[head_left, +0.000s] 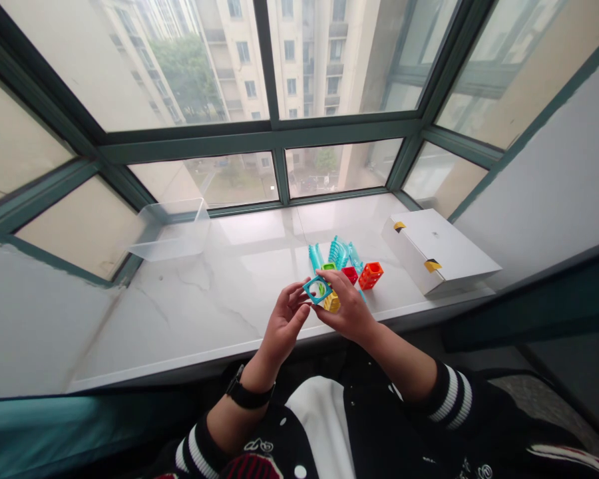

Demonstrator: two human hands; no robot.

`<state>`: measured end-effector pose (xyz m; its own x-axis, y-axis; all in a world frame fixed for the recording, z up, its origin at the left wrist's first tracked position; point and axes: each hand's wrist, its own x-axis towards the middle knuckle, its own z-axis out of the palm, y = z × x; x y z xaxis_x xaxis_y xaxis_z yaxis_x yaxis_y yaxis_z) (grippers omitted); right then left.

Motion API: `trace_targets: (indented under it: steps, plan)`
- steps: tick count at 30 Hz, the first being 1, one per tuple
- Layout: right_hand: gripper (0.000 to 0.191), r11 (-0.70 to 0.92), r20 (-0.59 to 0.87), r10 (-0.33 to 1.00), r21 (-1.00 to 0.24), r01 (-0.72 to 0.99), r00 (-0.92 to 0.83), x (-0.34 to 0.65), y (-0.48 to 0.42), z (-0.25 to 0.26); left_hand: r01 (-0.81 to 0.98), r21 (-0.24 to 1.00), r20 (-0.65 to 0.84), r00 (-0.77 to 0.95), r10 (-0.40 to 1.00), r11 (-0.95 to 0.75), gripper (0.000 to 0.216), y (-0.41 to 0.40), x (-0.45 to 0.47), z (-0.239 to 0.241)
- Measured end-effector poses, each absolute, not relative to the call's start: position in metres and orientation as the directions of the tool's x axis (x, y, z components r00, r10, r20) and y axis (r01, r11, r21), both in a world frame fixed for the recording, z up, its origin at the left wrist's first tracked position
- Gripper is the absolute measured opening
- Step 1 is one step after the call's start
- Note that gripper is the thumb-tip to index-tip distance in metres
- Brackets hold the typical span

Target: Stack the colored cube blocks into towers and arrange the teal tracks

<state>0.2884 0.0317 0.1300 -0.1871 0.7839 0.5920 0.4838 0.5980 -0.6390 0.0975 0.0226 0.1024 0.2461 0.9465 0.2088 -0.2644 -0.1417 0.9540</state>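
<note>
A blue square toy block frame (306, 289) with a round opening is held up in front of me. My right hand (347, 307) pinches it, fingers on its upper edge and thumb by its lower corner. My left hand (285, 320) is beside its left corner, fingertips at the edge and thumb stretched out apart from it. Behind and below my hands are a yellow block (332, 303), a green block (329, 266) and a red block (350, 275), partly hidden. An orange-red hollow block (371, 275) stands just right of them.
Several turquoise ribbed track pieces (338, 251) lie behind the blocks. A clear plastic bin (174, 233) stands at the left. To the right is a white box (442, 249) with yellow-black tabs. The marble-patterned sill (204, 303) runs along framed windows (274, 136).
</note>
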Motion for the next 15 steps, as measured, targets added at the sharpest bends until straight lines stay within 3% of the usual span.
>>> trace_targets:
  steps: [4, 7, 10, 15]
  plan:
    - [0.064, 0.537, 0.572, 0.812, -0.660, 0.525, -0.112, 0.316, 0.034, 0.132, 0.090, 0.964, 0.228, 0.196, 0.954, -0.249, 0.049, 0.036, 0.080, 0.068]
    - [0.062, 0.421, 0.508, 0.861, -0.713, 0.561, -0.001, 0.346, 0.033, 0.125, 0.422, 0.870, 0.221, 0.131, 0.966, -0.256, 0.045, 0.049, 0.059, 0.018]
    - [0.063, 0.332, 0.455, 0.886, -0.755, 0.565, 0.088, 0.374, 0.029, 0.111, 0.602, 0.763, 0.217, 0.107, 0.970, -0.236, 0.043, 0.059, 0.039, -0.033]
    - [0.065, 0.245, 0.410, 0.900, -0.758, 0.604, 0.149, 0.402, 0.020, 0.083, 0.751, 0.632, 0.211, 0.073, 0.975, -0.193, 0.045, 0.065, 0.020, -0.087]
